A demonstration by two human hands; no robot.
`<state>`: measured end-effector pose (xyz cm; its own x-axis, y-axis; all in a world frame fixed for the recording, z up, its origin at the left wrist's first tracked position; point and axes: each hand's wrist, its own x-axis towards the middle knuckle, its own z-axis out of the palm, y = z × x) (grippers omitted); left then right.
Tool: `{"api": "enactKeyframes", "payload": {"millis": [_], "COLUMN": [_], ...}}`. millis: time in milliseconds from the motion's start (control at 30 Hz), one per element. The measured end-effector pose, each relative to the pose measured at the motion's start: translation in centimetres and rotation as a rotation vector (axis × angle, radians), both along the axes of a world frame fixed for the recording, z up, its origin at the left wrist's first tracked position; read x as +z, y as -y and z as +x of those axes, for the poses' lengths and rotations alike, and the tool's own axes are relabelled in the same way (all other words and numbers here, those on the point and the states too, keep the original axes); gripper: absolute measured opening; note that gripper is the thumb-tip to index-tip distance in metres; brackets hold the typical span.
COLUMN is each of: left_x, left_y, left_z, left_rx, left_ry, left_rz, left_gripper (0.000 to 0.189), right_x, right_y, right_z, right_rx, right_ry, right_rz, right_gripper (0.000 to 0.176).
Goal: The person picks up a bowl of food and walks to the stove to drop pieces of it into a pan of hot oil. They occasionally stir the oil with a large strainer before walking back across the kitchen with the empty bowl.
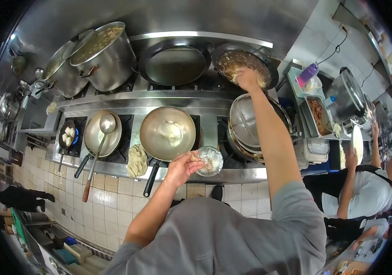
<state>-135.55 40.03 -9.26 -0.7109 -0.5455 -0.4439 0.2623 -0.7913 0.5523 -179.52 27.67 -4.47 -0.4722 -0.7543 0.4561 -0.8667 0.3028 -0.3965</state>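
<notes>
My right hand (247, 79) reaches into a dark wok of brown, foamy liquid (232, 59) at the back of the stove; its fingers point down at the surface, and what they hold, if anything, is hidden. My left hand (180, 169) is near the front edge, fingers bent round a small reddish-brown piece of food (197, 158). Right beside that hand is a small bowl (210, 161) with white and reddish contents. Behind it a pale wok (167, 134) with a black handle sits on a burner.
Two tall stockpots (106, 57) and a wide dark pan (174, 64) line the back. A ladle (107, 123) rests in another pan; a small pan (67, 136) is over a blue flame. A cloth (137, 161) lies at the edge. At right, a person (365, 188) holds a white plate.
</notes>
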Motion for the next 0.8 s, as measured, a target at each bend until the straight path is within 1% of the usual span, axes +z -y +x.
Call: {"api": "enactKeyframes", "payload": {"millis": [33, 67, 133, 167, 233, 267, 300, 333, 400, 433, 467, 500, 533, 567, 600, 633, 667, 700, 733, 767, 800], "left_x": [0.0, 0.0, -0.5, -0.9, -2.2, -2.8, -3.0, -3.5, -4.6, -5.7, -6.8, -8.0, -9.3, -10.5, -11.6, -12.6, -13.4, -14.2, -14.9, -15.0, -15.1], "left_y": [-0.1, 0.0, 0.1, 0.1, 0.5, 0.4, 0.4, 0.5, 0.4, 0.3, 0.1, 0.0, -0.1, -0.4, -0.6, -0.7, -0.8, -0.9, -1.1, -1.2, -1.4], "left_z": [0.4, 0.7, 1.6, 2.0, 2.3, 2.4, 2.4, 2.2, 1.6, 1.2, 0.9, 0.4, 0.1, -0.1, -0.4, -0.7, -0.8, -0.9, -0.8, -0.8, -0.8], "left_rx": [-0.001, -0.002, -0.015, -0.027, -0.018, -0.017, -0.023, -0.02, -0.025, -0.033, -0.042, -0.047, -0.04, -0.036, -0.042, -0.049, -0.054, -0.057, -0.062, -0.066, -0.065], "left_ry": [0.009, 0.019, 0.028, 0.032, 0.031, 0.029, 0.047, 0.071, 0.1, 0.136, 0.172, 0.172, 0.196, 0.223, 0.224, 0.275, 0.326, 0.327, 0.32, 0.313, 0.313], "left_rz": [-0.01, -0.017, -0.029, -0.043, -0.038, -0.041, -0.036, -0.041, -0.051, -0.081, -0.11, -0.109, -0.109, -0.108, -0.108, -0.114, -0.12, -0.12, -0.115, -0.109, -0.111], "left_gripper": [0.034, 0.034, 0.035, 0.036, 0.037, 0.038, 0.038, 0.037, 0.036, 0.034, 0.033, 0.033, 0.029, 0.026, 0.026, 0.026, 0.026, 0.026, 0.025, 0.024, 0.024], "right_x": [-0.3, -0.2, -0.3, 0.6, 3.7, 4.0, 4.3, 3.4, 1.5, -0.5, -1.3, -5.5, -10.1, -9.5, -11.2, -11.1, -11.1, -12.2, -13.8, -14.2, -14.6], "right_y": [0.7, 1.1, 1.3, 0.7, -2.6, -4.4, -6.0, -7.7, -10.8, -11.7, -13.4, -13.9, -14.6, -16.3, -17.0, -18.1, -19.0, -20.0, -20.7, -20.9, -20.9], "right_z": [-0.6, -1.2, -1.6, -0.8, 2.7, 4.6, 6.5, 8.7, 13.2, 15.2, 17.8, 18.7, 19.8, 21.2, 21.6, 23.1, 24.2, 25.0, 25.6, 25.9, 25.7], "right_rx": [0.04, 0.04, 0.209, 0.209, 0.212, 0.187, 0.24, 0.287, 0.351, 0.314, 0.284, 0.362, 0.38, 0.374, 0.375, 0.236, 0.178, 0.176, 0.186, 0.197, 0.198], "right_ry": [0.187, 0.19, 0.601, 0.606, 0.986, 1.006, 1.013, 1.026, 1.041, 1.012, 0.998, 1.003, 0.891, 0.567, 0.3, 0.352, 0.335, 0.338, 0.24, 0.142, 0.141], "right_rz": [0.049, 0.051, -0.384, -0.374, -0.635, -0.611, -0.602, -0.595, -0.383, -0.283, -0.131, -0.096, -0.107, 0.113, 0.379, 0.612, 0.786, 0.786, 0.848, 0.91, 0.908], "right_gripper": [0.023, 0.023, 0.027, 0.027, 0.029, 0.029, 0.027, 0.025, 0.023, 0.023, 0.027, 0.031, 0.03, 0.022, 0.015, 0.016, 0.02, 0.02, 0.022, 0.025, 0.025]}}
